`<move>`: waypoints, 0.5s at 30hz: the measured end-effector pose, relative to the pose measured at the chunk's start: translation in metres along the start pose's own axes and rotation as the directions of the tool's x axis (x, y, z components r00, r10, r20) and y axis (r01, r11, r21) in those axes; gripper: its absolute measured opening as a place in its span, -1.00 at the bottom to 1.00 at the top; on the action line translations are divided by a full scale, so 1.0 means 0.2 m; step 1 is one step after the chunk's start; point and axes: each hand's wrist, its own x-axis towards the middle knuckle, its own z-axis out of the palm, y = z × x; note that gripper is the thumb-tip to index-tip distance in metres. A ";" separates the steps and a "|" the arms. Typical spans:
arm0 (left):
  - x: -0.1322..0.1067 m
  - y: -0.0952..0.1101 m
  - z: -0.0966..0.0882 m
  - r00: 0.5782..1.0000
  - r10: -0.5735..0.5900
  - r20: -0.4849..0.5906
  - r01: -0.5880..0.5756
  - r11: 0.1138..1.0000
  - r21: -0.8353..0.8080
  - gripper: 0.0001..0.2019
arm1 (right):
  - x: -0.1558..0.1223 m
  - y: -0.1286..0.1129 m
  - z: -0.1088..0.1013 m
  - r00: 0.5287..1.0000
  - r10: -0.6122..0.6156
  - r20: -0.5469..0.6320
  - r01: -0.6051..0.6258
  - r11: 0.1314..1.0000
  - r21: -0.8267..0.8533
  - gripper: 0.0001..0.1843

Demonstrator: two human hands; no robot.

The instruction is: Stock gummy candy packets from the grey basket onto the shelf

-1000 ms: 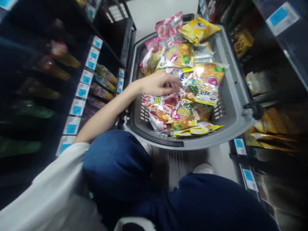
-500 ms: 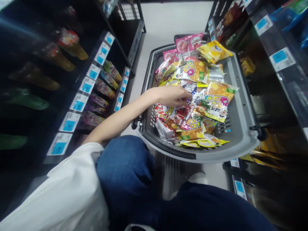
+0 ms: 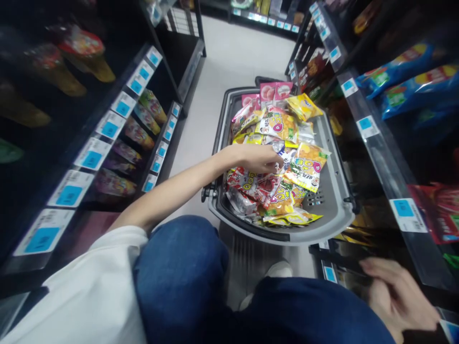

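A grey shopping basket [image 3: 342, 191] heaped with small candy packets stands between my knees and the far aisle. My left hand [image 3: 258, 158] reaches into it from the left, fingers curled down and closed on a white-and-blue candy packet [image 3: 286, 156] in the middle of the heap; the fingertips are partly hidden. Right of those fingers lies an orange-and-white gummy candy packet [image 3: 308, 165], and red-and-white packets [image 3: 247, 184] lie below the wrist. Low at the right, my right hand [image 3: 398, 294] is beside the shelf, slightly blurred, with its fingers loosely bent, thumb apart and nothing visible in it.
A dark shelf with price tags [image 3: 109, 128] and bagged goods runs along the left. Blue snack bags [image 3: 418, 88] and a red bag [image 3: 439, 208] are on the right shelf. Pale floor [image 3: 247, 48] extends beyond the basket, and my knees [image 3: 182, 263] are close in front.
My right hand has come into view at the lower right. The view has shifted, showing more of the far aisle and right shelf. My left hand stays on the packets.
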 end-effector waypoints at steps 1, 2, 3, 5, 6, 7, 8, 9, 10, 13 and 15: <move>0.00 0.00 -0.01 0.998 0.009 -0.057 -0.009 1.000 -0.003 -0.73 | 0.10 -0.01 0.05 0.995 -0.096 0.015 0.096 0.995 0.012 -0.79; 0.00 -0.01 -0.01 0.991 0.013 -0.135 -0.014 1.000 -0.004 -0.73 | 0.22 -0.02 0.11 0.981 -0.184 0.053 0.183 0.983 0.032 -0.74; 0.00 -0.02 -0.02 0.975 0.011 -0.223 -0.011 1.000 0.000 -0.73 | 0.35 -0.04 0.17 0.963 -0.240 0.126 0.236 0.971 0.044 -0.71; 0.00 -0.04 -0.03 0.918 -0.017 -0.397 0.031 0.999 0.027 -0.71 | 0.62 -0.06 0.31 0.933 -0.309 0.184 0.292 0.950 0.113 -0.79; 0.00 -0.07 -0.04 0.888 -0.040 -0.459 0.069 0.997 0.047 -0.70 | 0.75 -0.06 0.39 0.929 -0.313 0.198 0.292 0.948 0.128 -0.83; 0.01 -0.09 -0.05 0.865 -0.066 -0.498 0.114 0.991 0.066 -0.68 | 0.86 -0.05 0.47 0.922 -0.312 0.228 0.287 0.948 0.137 -0.83; 0.01 -0.12 -0.06 0.852 -0.090 -0.515 0.155 0.984 0.085 -0.66 | 0.96 -0.03 0.56 0.910 -0.309 0.275 0.278 0.949 0.148 -0.77; 0.02 -0.15 -0.08 0.853 -0.109 -0.510 0.187 0.977 0.104 -0.63 | 1.05 0.00 0.64 0.888 -0.308 0.342 0.277 0.951 0.138 -0.66; 0.04 -0.18 -0.09 0.868 -0.124 -0.482 0.208 0.970 0.125 -0.58 | 1.13 0.03 0.71 0.857 -0.303 0.417 0.287 0.952 0.104 -0.54; 0.11 -0.26 -0.14 0.931 -0.159 -0.329 0.229 0.956 0.185 -0.35 | 1.29 0.14 0.87 0.746 -0.212 0.632 0.319 0.946 -0.060 -0.21; 0.16 -0.30 -0.16 0.944 -0.210 -0.256 0.266 0.942 0.205 -0.17 | 1.34 0.20 0.90 0.683 -0.082 0.725 0.286 0.944 -0.164 -0.13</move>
